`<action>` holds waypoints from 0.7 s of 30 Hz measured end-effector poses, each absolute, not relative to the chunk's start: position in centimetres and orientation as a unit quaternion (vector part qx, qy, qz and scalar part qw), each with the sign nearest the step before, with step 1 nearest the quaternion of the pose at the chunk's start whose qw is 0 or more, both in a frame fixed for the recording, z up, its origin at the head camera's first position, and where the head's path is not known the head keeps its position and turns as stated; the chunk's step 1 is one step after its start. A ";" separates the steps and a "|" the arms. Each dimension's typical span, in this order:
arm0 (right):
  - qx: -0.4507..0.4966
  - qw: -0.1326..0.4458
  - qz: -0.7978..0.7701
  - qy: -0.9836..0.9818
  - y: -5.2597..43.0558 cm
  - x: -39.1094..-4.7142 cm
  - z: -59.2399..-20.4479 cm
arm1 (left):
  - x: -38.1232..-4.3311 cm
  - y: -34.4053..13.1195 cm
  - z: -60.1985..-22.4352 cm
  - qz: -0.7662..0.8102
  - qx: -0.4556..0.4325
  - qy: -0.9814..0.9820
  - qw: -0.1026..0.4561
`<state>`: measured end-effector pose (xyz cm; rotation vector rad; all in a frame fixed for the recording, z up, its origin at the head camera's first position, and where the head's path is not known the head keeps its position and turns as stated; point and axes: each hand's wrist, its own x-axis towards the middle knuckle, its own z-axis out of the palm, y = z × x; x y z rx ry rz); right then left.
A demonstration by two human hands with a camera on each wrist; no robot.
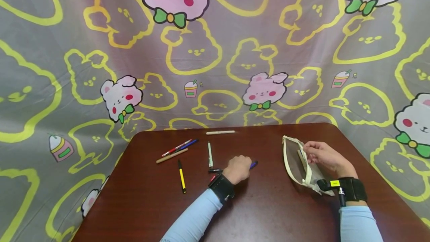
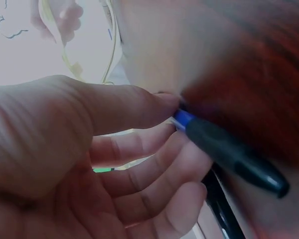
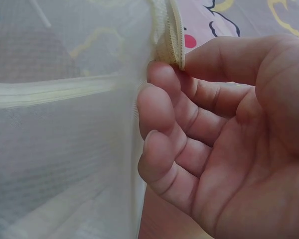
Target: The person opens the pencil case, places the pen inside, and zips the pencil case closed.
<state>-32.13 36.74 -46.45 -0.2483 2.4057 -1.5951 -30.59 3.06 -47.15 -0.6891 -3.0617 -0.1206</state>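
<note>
In the middle of the table my left hand (image 1: 237,169) pinches a blue pen (image 1: 254,164) between thumb and fingers. The left wrist view shows the pen's dark tapered end (image 2: 234,154) pointing away from the fingertips, close over the wood. My right hand (image 1: 324,156) grips the zippered rim of a pale mesh pouch (image 1: 286,160), thumb on one side and fingers curled on the other. The pouch's mouth gapes, with a light tan pen (image 1: 301,157) showing inside. Beside the left hand lie a black pen (image 1: 215,170) and a partly hidden red-tipped one (image 1: 213,177).
A pale green pen (image 1: 210,154) lies left of centre, a yellow pen (image 1: 182,176) nearer me. Farther left, a red pen (image 1: 176,148), a blue one (image 1: 190,144) and a tan one (image 1: 172,156) are bunched. A whitish pen (image 1: 220,132) sits near the back edge, before a patterned curtain (image 1: 215,85).
</note>
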 end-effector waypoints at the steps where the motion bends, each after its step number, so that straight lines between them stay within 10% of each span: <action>1: -0.089 0.122 -0.546 0.824 36.7 -32.2 -46.4 | -30.6 3.1 -47.2 -0.035 -0.218 -0.975 -0.003; 21: -0.101 0.123 -0.548 0.821 36.7 -32.1 -46.2 | -31.2 3.3 -47.1 -0.015 -0.214 -0.976 -0.028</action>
